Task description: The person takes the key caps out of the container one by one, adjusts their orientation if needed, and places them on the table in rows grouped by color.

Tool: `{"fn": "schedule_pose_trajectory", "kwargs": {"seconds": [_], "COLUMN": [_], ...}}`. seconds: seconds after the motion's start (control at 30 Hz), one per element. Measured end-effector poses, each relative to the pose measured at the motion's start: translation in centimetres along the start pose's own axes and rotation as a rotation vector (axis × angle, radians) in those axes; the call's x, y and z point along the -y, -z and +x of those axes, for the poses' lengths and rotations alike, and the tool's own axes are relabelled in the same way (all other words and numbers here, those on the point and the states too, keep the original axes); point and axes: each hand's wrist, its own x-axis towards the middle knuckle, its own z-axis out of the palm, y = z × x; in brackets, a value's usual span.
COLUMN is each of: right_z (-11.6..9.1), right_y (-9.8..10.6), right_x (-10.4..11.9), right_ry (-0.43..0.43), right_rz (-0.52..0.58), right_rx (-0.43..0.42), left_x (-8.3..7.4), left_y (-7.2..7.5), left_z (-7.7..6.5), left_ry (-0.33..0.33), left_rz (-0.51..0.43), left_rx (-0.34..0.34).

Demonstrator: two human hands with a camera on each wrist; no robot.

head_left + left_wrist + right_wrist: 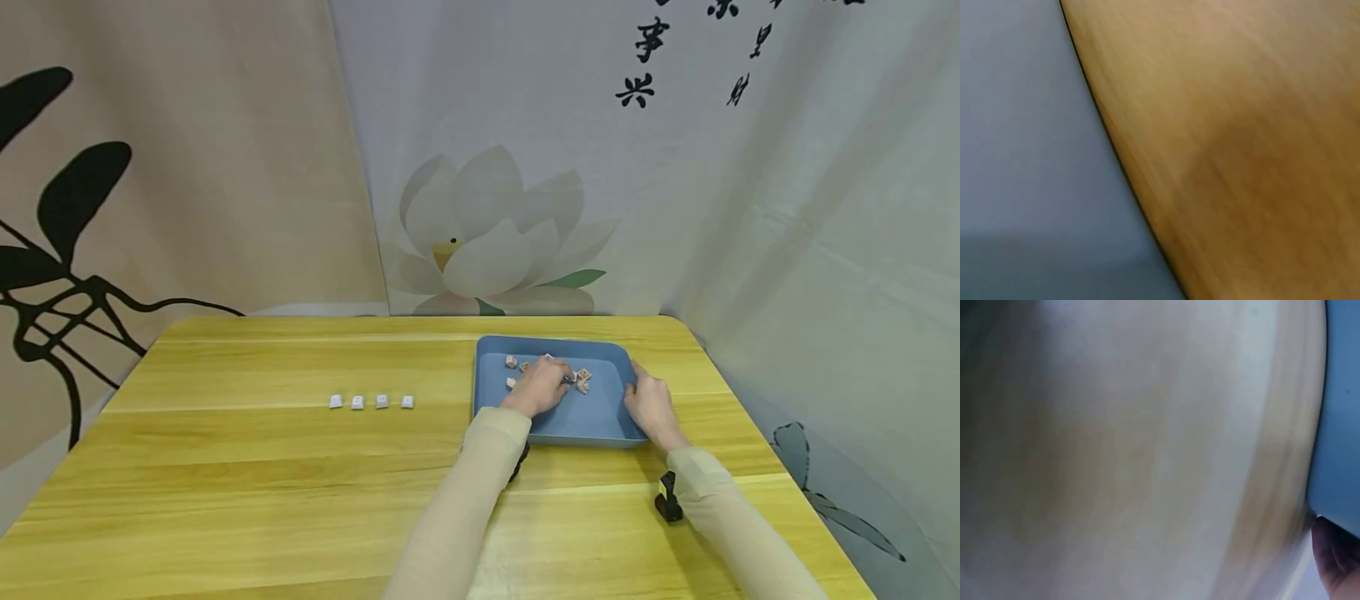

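Note:
A blue tray [600, 421] lies on the wooden table, with several small pale keycap-like pieces [583, 382] scattered inside. My left hand [538, 389] reaches over the tray's near side, its bent fingers down among these pieces. I cannot tell whether the fingertips pinch one, as the hand covers them. At the tray's right side my right hand [654, 408] grips the rim, thumb at the edge. In the right wrist view, fingers [1329, 553] press against the tray's corner [1341, 456]. Only the tray's wall [1035, 156] and the tabletop show in the left wrist view.
Left of the tray, several white keycap-like pieces [357, 402] stand in a spaced row on the wooden table [262, 492]. Behind the table hangs a printed curtain [495, 217] with a flower and dark characters; it also runs along the right side.

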Motion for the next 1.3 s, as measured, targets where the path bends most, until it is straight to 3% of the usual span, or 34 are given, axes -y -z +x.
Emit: {"fn": "schedule_pose_trajectory", "kwargs": {"seconds": [0.33,0.8,1.13,1.3], "right_z": [0.0,0.0,0.0,0.1], "right_y": [0.0,0.0,-0.1,-0.2], "right_x": [0.1,0.1,0.0,-0.1], "right_ry": [-0.011,-0.012,-0.009,-0.02], "right_rz": [-0.009,-0.003,-0.003,-0.008], "right_rx": [-0.003,-0.006,-0.009,-0.005], "left_x": [-0.9,-0.8,-0.6,-0.2], "left_y": [0.7,1.1,2.1,2.8], "left_z": [-0.2,-0.5,-1.3,-2.4], "left_ry": [0.013,0.037,-0.059,-0.06], "left_rz": [0.011,-0.177,-0.241,-0.301], "left_rx": [0.056,0.106,0.034,-0.002]}}
